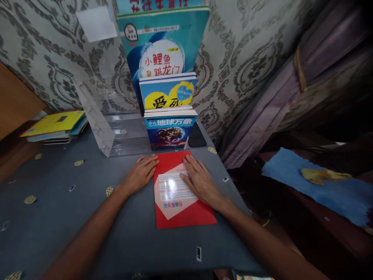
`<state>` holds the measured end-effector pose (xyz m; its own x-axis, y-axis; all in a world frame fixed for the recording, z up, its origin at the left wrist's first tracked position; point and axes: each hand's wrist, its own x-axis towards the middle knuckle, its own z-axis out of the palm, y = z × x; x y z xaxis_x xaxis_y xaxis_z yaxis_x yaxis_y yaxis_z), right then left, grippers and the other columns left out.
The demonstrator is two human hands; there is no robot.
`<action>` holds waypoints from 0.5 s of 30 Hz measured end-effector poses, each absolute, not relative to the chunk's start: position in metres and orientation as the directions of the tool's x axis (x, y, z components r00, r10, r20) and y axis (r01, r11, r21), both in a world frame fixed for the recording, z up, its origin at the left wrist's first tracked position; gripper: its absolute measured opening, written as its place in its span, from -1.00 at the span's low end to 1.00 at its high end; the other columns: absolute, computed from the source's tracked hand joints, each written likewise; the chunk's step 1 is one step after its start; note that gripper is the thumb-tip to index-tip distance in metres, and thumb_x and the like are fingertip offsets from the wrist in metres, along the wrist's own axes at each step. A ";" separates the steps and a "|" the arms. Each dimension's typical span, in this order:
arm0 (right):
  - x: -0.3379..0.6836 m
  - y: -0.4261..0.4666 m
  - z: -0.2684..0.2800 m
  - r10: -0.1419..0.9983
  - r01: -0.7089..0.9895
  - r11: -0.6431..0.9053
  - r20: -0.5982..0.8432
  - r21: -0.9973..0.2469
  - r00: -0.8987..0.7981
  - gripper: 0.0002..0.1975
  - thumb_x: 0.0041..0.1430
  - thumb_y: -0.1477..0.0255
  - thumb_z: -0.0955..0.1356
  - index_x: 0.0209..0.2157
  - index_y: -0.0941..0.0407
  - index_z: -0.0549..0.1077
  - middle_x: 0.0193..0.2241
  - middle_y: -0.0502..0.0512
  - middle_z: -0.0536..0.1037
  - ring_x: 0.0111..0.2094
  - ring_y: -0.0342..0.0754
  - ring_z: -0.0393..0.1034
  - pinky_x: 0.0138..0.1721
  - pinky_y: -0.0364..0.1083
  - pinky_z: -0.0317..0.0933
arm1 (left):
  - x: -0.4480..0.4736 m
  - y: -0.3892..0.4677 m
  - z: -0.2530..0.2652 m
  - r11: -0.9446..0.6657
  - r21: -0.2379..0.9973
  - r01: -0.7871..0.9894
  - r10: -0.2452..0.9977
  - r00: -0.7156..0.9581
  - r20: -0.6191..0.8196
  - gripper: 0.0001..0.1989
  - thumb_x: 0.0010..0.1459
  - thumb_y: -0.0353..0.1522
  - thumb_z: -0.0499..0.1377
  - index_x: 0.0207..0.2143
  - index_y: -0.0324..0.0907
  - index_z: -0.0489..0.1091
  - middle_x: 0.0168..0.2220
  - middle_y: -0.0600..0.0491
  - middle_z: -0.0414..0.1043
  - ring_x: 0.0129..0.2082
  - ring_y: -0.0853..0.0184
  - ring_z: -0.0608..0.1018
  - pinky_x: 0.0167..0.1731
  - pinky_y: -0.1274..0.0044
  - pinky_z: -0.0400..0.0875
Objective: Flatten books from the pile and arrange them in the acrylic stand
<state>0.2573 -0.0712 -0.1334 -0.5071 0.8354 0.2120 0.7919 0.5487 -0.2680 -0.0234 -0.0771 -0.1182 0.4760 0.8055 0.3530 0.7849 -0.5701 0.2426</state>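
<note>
A red book [186, 217] with a pale panel of text lies closed on the grey tabletop [125, 237], its print upside down to me. My left hand [141, 173] rests at its upper left edge, fingers stretched out and fingertips touching the cover. Across the right side of the cover lies my right hand [199, 181], flat with fingers extended. Just beyond the book, a blue book with a globe [170, 134] stands in a clear stepped rack [128, 134]. Behind it rise a yellow and blue book [169, 95] and a tall teal book [163, 42].
A stack of books with a yellow cover [55, 126] lies at the far left. A dark phone-like slab [197, 136] sits beside the rack. Patterned wall covering [233, 46] backs the table; a purple curtain [271, 97] hangs at right, above a blue cloth [291, 175].
</note>
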 end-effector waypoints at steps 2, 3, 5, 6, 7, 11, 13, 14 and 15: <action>0.257 -0.072 -0.134 0.833 0.790 0.553 0.215 -0.266 -0.510 -0.39 0.44 0.19 0.08 0.37 0.22 0.14 0.37 0.33 0.17 0.40 0.16 -0.01 0.33 0.23 0.03 | -0.023 -0.078 -0.120 -0.559 0.225 0.798 0.806 0.459 0.373 -0.66 0.40 -0.35 -0.03 0.11 -0.15 0.41 0.22 -0.14 0.38 0.25 0.15 0.39 0.17 0.20 0.34; 0.257 -0.072 -0.134 0.832 0.789 0.554 0.217 -0.266 -0.511 -0.39 0.44 0.19 0.08 0.37 0.22 0.14 0.37 0.33 0.17 0.40 0.15 0.00 0.33 0.23 0.03 | -0.024 -0.078 -0.121 -0.553 0.218 0.804 0.807 0.453 0.378 -0.66 0.40 -0.34 -0.02 0.11 -0.14 0.42 0.22 -0.14 0.38 0.25 0.14 0.39 0.16 0.19 0.35; 0.257 -0.072 -0.135 0.832 0.789 0.553 0.220 -0.267 -0.508 -0.39 0.44 0.19 0.08 0.36 0.23 0.15 0.36 0.34 0.18 0.40 0.15 0.00 0.33 0.23 0.04 | -0.024 -0.079 -0.122 -0.544 0.210 0.812 0.812 0.446 0.376 -0.66 0.39 -0.34 -0.02 0.11 -0.13 0.42 0.22 -0.14 0.38 0.24 0.12 0.40 0.15 0.17 0.36; 0.257 -0.072 -0.135 0.833 0.790 0.552 0.222 -0.267 -0.507 -0.39 0.44 0.18 0.08 0.36 0.23 0.15 0.36 0.34 0.18 0.40 0.15 0.01 0.33 0.23 0.04 | -0.024 -0.079 -0.122 -0.541 0.206 0.815 0.813 0.446 0.374 -0.66 0.39 -0.35 -0.01 0.11 -0.14 0.42 0.22 -0.15 0.38 0.24 0.11 0.41 0.15 0.17 0.36; 0.257 -0.072 -0.136 0.832 0.790 0.552 0.226 -0.267 -0.506 -0.39 0.44 0.18 0.08 0.36 0.23 0.15 0.36 0.34 0.18 0.39 0.15 0.01 0.33 0.23 0.04 | -0.023 -0.079 -0.122 -0.539 0.201 0.818 0.815 0.445 0.372 -0.66 0.39 -0.35 -0.02 0.11 -0.14 0.42 0.22 -0.15 0.38 0.23 0.11 0.41 0.15 0.17 0.36; 0.258 -0.072 -0.137 0.831 0.789 0.553 0.236 -0.268 -0.503 -0.39 0.44 0.18 0.09 0.37 0.20 0.13 0.36 0.32 0.19 0.39 0.15 0.02 0.32 0.23 0.06 | -0.023 -0.080 -0.121 -0.535 0.191 0.823 0.817 0.447 0.364 -0.65 0.40 -0.36 -0.03 0.11 -0.17 0.42 0.23 -0.17 0.37 0.25 0.12 0.40 0.17 0.17 0.34; 0.257 -0.072 -0.136 0.834 0.790 0.550 0.231 -0.270 -0.502 -0.39 0.44 0.18 0.09 0.37 0.20 0.14 0.36 0.31 0.19 0.39 0.15 0.02 0.32 0.22 0.06 | -0.023 -0.080 -0.120 -0.535 0.202 0.821 0.820 0.446 0.359 -0.65 0.40 -0.36 -0.03 0.12 -0.16 0.41 0.23 -0.16 0.37 0.26 0.13 0.39 0.18 0.17 0.32; 0.257 -0.072 -0.136 0.835 0.791 0.548 0.228 -0.271 -0.500 -0.39 0.44 0.19 0.09 0.37 0.20 0.14 0.36 0.31 0.19 0.39 0.15 0.01 0.32 0.22 0.06 | -0.022 -0.080 -0.120 -0.537 0.208 0.818 0.821 0.448 0.355 -0.64 0.40 -0.36 -0.03 0.14 -0.15 0.40 0.24 -0.15 0.37 0.26 0.14 0.38 0.19 0.17 0.31; 0.257 -0.072 -0.136 0.836 0.792 0.547 0.226 -0.271 -0.500 -0.39 0.43 0.19 0.09 0.37 0.20 0.15 0.36 0.32 0.19 0.39 0.15 0.01 0.32 0.22 0.06 | -0.022 -0.079 -0.120 -0.540 0.213 0.815 0.821 0.452 0.349 -0.64 0.40 -0.36 -0.03 0.15 -0.14 0.39 0.24 -0.13 0.37 0.27 0.16 0.38 0.20 0.17 0.30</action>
<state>0.2571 -0.0722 -0.1357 -0.4996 0.8361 0.2265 0.7920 0.5468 -0.2714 -0.0221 -0.0793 -0.1203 0.4522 0.8206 0.3493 0.8146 -0.5395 0.2129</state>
